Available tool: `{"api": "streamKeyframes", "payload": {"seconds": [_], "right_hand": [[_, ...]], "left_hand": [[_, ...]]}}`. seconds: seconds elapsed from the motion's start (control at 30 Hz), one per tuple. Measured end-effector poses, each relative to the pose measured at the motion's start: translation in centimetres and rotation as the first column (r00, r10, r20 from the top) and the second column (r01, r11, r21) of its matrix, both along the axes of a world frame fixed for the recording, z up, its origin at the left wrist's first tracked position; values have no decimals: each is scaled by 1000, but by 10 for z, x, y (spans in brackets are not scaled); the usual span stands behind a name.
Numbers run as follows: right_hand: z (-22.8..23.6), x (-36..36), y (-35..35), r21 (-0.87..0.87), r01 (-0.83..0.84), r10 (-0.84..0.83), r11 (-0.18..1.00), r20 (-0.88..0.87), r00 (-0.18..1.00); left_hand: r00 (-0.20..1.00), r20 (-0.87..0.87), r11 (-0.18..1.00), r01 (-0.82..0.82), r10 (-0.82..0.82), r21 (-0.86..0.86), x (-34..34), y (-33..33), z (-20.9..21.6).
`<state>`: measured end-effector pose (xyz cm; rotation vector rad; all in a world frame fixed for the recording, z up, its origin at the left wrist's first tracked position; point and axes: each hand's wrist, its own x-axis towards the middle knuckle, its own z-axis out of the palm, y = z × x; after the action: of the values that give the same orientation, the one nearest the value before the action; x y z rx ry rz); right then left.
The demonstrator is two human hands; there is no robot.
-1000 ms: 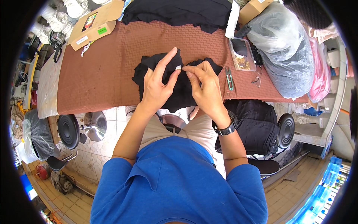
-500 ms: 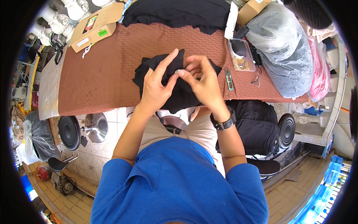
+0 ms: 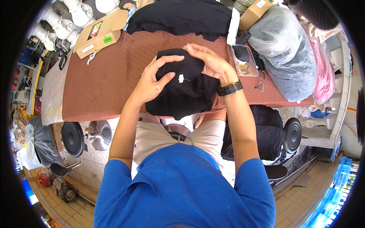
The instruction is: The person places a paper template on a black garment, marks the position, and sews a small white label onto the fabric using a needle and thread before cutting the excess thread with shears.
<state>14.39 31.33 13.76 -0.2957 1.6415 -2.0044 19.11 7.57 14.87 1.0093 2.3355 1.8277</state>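
Note:
Black cloth (image 3: 178, 97) lies bunched at the front of the table, its lower end hanging past the edge. A small white label (image 3: 181, 78) shows on it, with a short thin strand sticking out to the right, too fine to name. From the left, my left hand (image 3: 152, 81) holds the cloth, thumb and forefinger on top. At the cloth's upper right, my right hand (image 3: 213, 62) is curled round the fabric, some of its fingers hidden. A dark watch (image 3: 230, 89) is on my right wrist.
A brown cloth (image 3: 99, 83) covers the table. Farther back lies more black fabric (image 3: 178, 17). An open cardboard box (image 3: 100, 34) stands at the left. To the right are a clear plastic tray (image 3: 245, 60) of small gold-coloured pieces, glasses (image 3: 260, 83) and a big plastic bag (image 3: 285, 57).
My hands have spread from their fingertip pinch to the cloth's two sides. The white label now shows between them. The green thread snips are now hidden near my right wrist.

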Motion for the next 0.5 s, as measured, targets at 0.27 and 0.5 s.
{"api": "streamKeyframes", "payload": {"seconds": [0.27,0.5], "right_hand": [[1,-14,-2,-26,21,-21,999,23,1000],[18,-1,-18,33,268,-222,963,-468,855]], "left_hand": [[998,69,998,-8,4,64,-13,-9,-3],[901,-2,899,-433,434,-62,1,1,-35]]}}
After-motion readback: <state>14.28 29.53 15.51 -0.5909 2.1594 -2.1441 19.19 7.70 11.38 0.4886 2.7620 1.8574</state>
